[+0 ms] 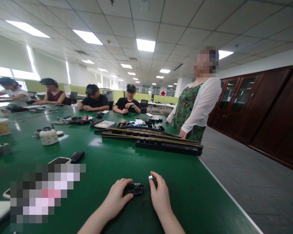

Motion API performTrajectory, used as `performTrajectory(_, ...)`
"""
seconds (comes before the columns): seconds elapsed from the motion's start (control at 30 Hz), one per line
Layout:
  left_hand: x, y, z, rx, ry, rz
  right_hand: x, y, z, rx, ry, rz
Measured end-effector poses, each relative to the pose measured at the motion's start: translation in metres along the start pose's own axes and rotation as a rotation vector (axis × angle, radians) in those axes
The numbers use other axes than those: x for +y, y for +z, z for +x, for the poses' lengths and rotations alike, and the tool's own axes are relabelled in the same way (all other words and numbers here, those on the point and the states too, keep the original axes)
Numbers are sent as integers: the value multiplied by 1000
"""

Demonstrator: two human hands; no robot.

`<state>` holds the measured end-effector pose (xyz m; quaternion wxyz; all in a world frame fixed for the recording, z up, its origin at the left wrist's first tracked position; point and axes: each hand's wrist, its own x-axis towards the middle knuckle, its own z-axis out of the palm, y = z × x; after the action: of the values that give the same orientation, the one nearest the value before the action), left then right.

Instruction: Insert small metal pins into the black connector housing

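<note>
Near the front of the green table, my left hand [117, 196] is closed around one end of a small black plastic part [136, 189], which has a bit of metal showing on its upper side. The other end of that part points toward my right hand. A short gap away, my right hand [160, 191] pinches a small white-and-silver piece [150, 177] between thumb and forefinger. What kind of piece it is, I cannot make out. The two held pieces are apart from each other.
Long black plastic strips [168, 148] and thin yellowish rods [148, 131] lie ahead across the green table [107, 162]. On the left are a white jar [48, 136], a black case [77, 157] and a phone [60, 161]. A person in a white cardigan [215, 94] stands at the right edge; others sit opposite.
</note>
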<state>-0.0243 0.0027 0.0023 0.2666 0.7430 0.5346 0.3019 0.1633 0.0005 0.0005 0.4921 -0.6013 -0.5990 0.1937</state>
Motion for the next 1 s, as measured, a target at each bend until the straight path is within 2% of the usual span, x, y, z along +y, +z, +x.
performTrajectory(0.23, 3, -1, 0, -8, -14, 16, -4, -2, 0, -19, 4, -49)
performTrajectory(0.47, 1, 0, 0, -5, -5, 23, -18, -4, -4, -177, -6, -112)
performTrajectory(0.67, 3, -1, -1, 1, -1, 34, -26, -3, -8, -315, -84, 22)
performTrajectory(0.83, 5, -2, 0, 1, 3, 27, -25, -2, -8, -312, -93, 92)
performTrajectory(1.0, 3, -1, 0, 6, 8, 26, -17, 2, -8, -348, -80, -52)
